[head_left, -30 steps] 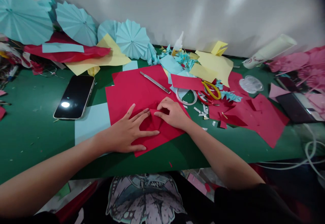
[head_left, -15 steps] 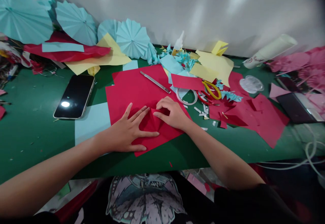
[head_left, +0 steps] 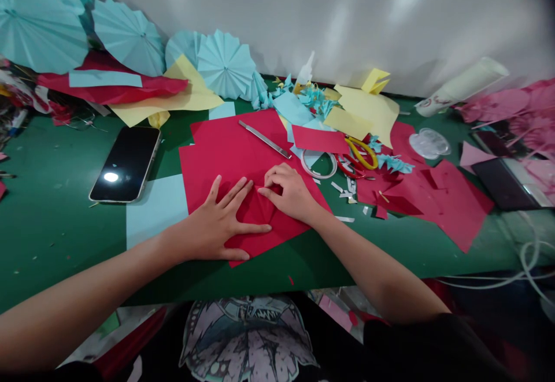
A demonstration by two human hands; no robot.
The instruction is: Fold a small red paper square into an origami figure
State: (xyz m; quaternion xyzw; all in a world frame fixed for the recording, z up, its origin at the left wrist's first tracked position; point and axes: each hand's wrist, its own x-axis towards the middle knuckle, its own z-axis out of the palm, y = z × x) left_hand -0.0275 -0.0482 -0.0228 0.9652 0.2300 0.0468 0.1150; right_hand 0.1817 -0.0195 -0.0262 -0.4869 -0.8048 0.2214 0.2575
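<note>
Red paper sheets lie overlapping on the green table in front of me. My left hand rests flat on the red paper with its fingers spread. A folded piece of red paper shows creases between my two hands. My right hand pinches an edge of that folded red paper between thumb and curled fingers. Just beyond my hands, a slim metal utility knife lies slantwise on the red sheets.
A phone and a light blue sheet lie to the left. Pleated blue paper fans stand along the wall. A tape roll, yellow-handled scissors and red scraps are on the right, with a white cable beyond.
My right hand has shifted very slightly left and up, still pinching the folded red paper. My left hand stays flat in nearly the same place.
</note>
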